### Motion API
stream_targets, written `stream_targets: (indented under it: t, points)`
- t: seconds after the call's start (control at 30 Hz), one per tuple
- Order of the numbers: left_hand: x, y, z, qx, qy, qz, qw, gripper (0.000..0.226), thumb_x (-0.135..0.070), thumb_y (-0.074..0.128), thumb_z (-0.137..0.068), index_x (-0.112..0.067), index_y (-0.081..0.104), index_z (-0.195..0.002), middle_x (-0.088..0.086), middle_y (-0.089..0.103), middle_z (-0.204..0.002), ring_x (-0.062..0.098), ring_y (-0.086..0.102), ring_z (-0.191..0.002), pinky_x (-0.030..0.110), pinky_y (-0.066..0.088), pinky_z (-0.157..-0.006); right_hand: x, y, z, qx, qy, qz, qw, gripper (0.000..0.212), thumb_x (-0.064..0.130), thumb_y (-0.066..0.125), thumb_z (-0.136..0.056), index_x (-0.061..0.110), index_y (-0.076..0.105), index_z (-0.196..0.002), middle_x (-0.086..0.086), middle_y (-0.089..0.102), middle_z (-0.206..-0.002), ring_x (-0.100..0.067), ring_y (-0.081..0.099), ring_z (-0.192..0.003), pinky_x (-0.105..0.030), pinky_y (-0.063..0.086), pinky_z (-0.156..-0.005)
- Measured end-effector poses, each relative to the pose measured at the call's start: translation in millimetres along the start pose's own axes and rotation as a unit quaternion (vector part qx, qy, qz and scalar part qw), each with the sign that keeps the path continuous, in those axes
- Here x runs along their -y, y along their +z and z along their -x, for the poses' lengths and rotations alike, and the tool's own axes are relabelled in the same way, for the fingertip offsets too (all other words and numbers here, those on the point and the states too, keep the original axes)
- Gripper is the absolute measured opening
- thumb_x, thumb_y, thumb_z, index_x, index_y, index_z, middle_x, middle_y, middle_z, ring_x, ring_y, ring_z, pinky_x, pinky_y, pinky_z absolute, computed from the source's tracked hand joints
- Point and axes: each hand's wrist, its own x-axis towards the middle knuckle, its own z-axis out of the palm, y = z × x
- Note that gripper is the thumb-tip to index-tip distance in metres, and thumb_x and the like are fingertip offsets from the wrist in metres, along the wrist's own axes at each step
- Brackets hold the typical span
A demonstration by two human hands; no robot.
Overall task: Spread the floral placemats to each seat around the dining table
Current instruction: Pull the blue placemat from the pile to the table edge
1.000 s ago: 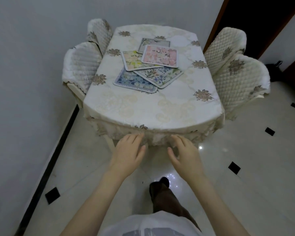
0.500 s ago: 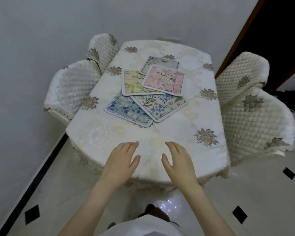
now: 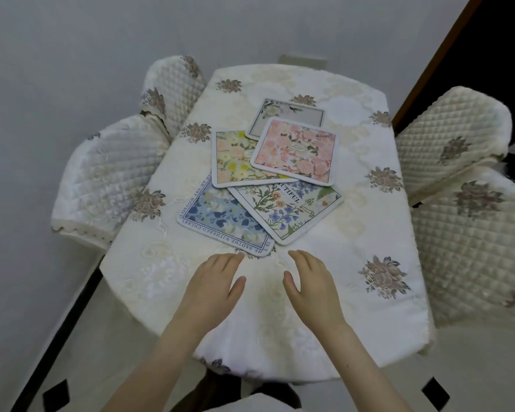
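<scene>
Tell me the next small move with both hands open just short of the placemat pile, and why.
Probably slide the left hand forward onto the blue floral rectangular placemat and draw it out toward a left-side seat. It is nearest, its corner lying just beyond the fingertips, though the white wildflower placemat overlaps its right edge. All five mats are heaped mid-table, and the right hand is empty too.

Grey placemat [image 3: 292,114] half covered

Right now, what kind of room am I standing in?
Probably a home dining area: a table under an embroidered cloth, quilted chair covers on both sides, and floral placemats piled mid-table.
</scene>
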Motion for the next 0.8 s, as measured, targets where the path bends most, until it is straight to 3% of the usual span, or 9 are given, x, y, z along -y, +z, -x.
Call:
stream_targets:
  t: [0.3, 0.4, 0.57, 0.67, 0.8]
  points:
    - [73, -8, -78, 0.031, 0.027, 0.028, 0.999, 0.045, -0.031, 0.044, -0.095, -0.014, 0.042, -0.136, 0.003, 0.053, -0.133, 0.021, 0.045, -0.123, 0.034, 0.037, -0.101, 18, 41, -72, 0.007, 0.094, -0.053, 0.994, 0.04, 0.025, 0.049, -0.093, 0.019, 0.047, -0.132, 0.003, 0.054, -0.13, -0.018, 0.048, -0.118, -0.031, 0.043, -0.094]
    - [106, -6, -111, 0.051, 0.017, 0.038, 0.998, 0.044, -0.03, 0.047, -0.094, -0.013, 0.044, -0.135, 0.004, 0.054, -0.13, 0.023, 0.046, -0.121, 0.035, 0.039, -0.099, 22, 58, -102, 0.01, 0.137, -0.091, 0.986, 0.035, 0.021, 0.049, -0.093, 0.017, 0.048, -0.128, 0.0, 0.056, -0.118, -0.02, 0.051, -0.108, -0.033, 0.046, -0.086]
    - [159, 5, -157, 0.093, -0.071, 0.068, 0.991, 0.052, -0.032, 0.051, -0.093, -0.011, 0.038, -0.139, 0.009, 0.047, -0.138, 0.027, 0.041, -0.127, 0.04, 0.038, -0.103, 25, 94, -137, 0.003, 0.245, -0.113, 0.963, 0.012, 0.012, 0.05, -0.09, 0.011, 0.045, -0.101, -0.007, 0.053, -0.092, -0.027, 0.055, -0.079, -0.037, 0.046, -0.064]
    - [180, 14, -172, 0.102, -0.103, 0.065, 0.987, 0.053, -0.029, 0.055, -0.09, -0.008, 0.039, -0.137, 0.014, 0.046, -0.136, 0.031, 0.041, -0.123, 0.041, 0.038, -0.099, 25, 112, -144, 0.001, 0.293, -0.106, 0.95, 0.02, 0.009, 0.052, -0.088, 0.004, 0.042, -0.105, -0.011, 0.051, -0.088, -0.03, 0.053, -0.078, -0.033, 0.04, -0.059]
    - [196, 26, -182, 0.107, -0.136, 0.028, 0.985, 0.059, -0.026, 0.059, -0.086, -0.003, 0.037, -0.135, 0.02, 0.043, -0.134, 0.035, 0.037, -0.122, 0.042, 0.037, -0.098, 29, 128, -145, -0.001, 0.342, -0.089, 0.935, 0.042, 0.013, 0.058, -0.088, -0.004, 0.037, -0.12, -0.022, 0.05, -0.105, -0.037, 0.051, -0.093, -0.041, 0.048, -0.074]
